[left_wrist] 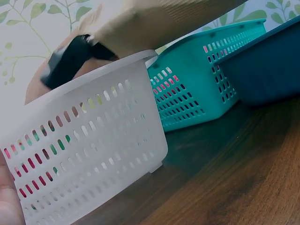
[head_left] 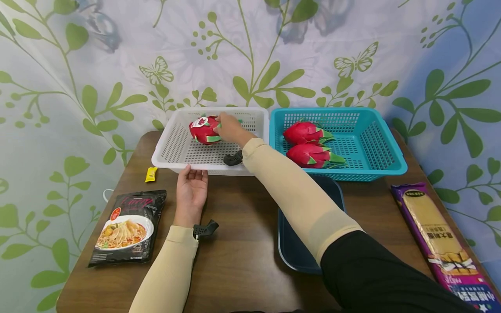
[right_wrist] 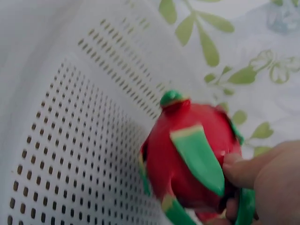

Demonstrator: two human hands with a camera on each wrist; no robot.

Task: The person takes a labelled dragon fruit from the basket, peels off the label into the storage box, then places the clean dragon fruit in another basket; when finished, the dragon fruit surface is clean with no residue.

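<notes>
A red dragon fruit [head_left: 203, 135] with green scales and a white sticker is inside the white basket [head_left: 166, 150]. My right hand [head_left: 231, 128] grips this fruit [right_wrist: 187, 159] at its right end, thumb pressed against the skin in the right wrist view. At the basket's front rim, my left hand [head_left: 192, 191] is palm up. Its thumb lies at the rim and its fingers hold the edge from below. Only part of that hand's fingers [left_wrist: 7, 201] show beside the perforated wall in the left wrist view.
Right of the white basket stands a teal basket [head_left: 385, 158] with two dragon fruits [head_left: 309, 154]. A dark blue tray [head_left: 289, 243] lies partly under my right arm. A black noodle packet [head_left: 129, 226] and yellow sachet [head_left: 150, 174] lie left, a pasta pack [head_left: 438, 234] right.
</notes>
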